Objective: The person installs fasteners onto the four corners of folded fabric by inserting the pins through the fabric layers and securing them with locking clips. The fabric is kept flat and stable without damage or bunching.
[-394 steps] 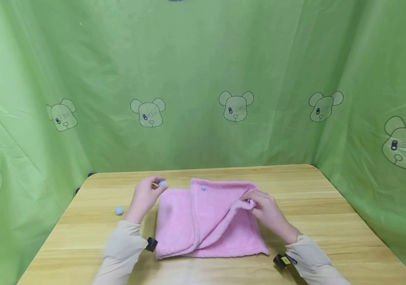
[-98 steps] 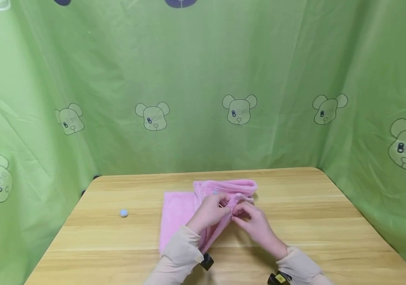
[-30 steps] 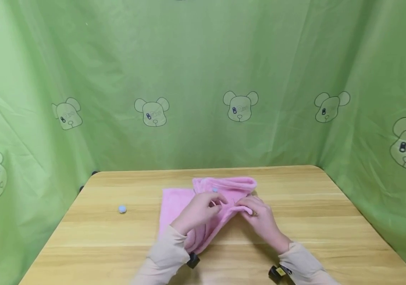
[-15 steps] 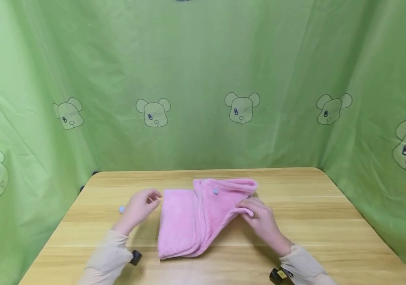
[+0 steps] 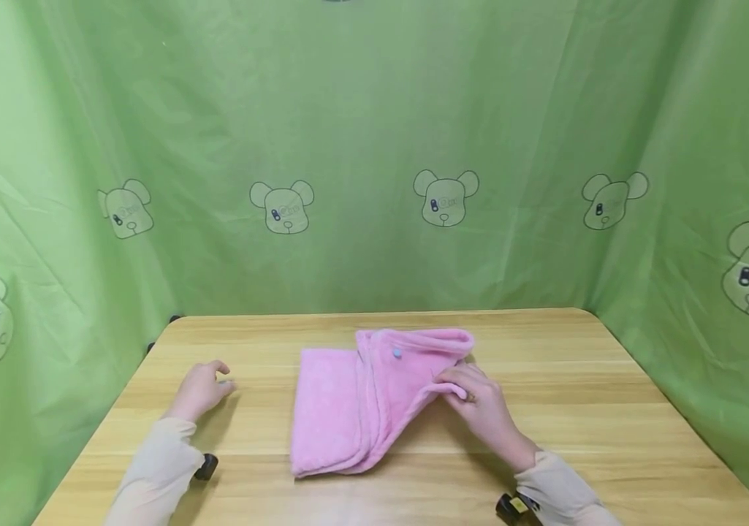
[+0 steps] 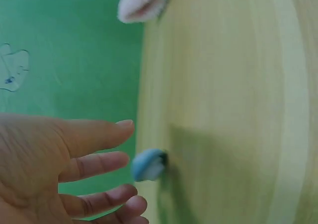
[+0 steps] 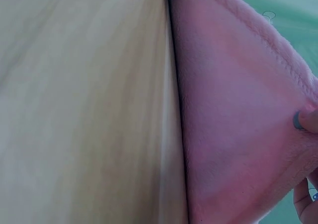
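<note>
A folded pink plush cloth (image 5: 328, 409) lies on the table, its right part lifted into a slanting fold. My right hand (image 5: 482, 409) pinches the edge of that fold. In the right wrist view a small grey-blue disc (image 7: 297, 120) sits against the cloth at a fingertip. A small round light blue piece (image 5: 397, 353) is on the cloth's upper part. My left hand (image 5: 199, 391) is away to the left with loose, parted fingers, holding nothing. Just beyond its fingertips, in the left wrist view, stands another blue piece (image 6: 149, 165) with a dark notch; the hand hides it from the head view.
The wooden table (image 5: 578, 409) reaches beyond the cloth on every side. Green curtains (image 5: 361, 146) printed with bear heads close off the back and both sides. Black cameras (image 5: 206, 466) are strapped to both wrists.
My left hand held a blue piece earlier, then worked beside my right hand at the fold. Within the last second it has moved left to the other blue piece. My right hand keeps its grip.
</note>
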`<action>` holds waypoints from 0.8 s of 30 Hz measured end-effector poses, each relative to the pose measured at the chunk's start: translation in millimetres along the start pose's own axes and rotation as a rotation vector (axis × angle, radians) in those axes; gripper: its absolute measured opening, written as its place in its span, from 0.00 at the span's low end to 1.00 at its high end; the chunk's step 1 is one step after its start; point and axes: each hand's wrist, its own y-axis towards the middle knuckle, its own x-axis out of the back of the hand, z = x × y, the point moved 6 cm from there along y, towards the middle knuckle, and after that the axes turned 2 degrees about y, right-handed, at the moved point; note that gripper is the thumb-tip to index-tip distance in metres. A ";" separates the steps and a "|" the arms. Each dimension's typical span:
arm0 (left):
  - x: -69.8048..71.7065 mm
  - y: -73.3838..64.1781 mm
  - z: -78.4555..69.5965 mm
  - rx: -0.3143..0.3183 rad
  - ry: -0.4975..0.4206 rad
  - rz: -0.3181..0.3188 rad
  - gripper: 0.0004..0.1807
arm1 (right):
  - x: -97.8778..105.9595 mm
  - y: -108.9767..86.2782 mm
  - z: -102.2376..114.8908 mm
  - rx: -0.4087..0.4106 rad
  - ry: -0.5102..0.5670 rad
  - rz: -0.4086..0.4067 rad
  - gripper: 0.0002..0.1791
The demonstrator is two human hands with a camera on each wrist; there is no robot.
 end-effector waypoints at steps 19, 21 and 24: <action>-8.6 4.3 0.4 0.051 -0.015 -0.055 0.14 | 1.0 -0.4 1.0 0.004 -0.012 0.007 0.13; -6.0 2.3 -11.7 0.024 -0.027 -0.070 0.15 | 1.1 -0.4 1.6 0.001 -0.012 0.008 0.13; -1.4 -0.5 -35.0 -0.023 -0.063 -0.088 0.16 | 1.5 -0.4 2.2 -0.008 -0.011 0.012 0.13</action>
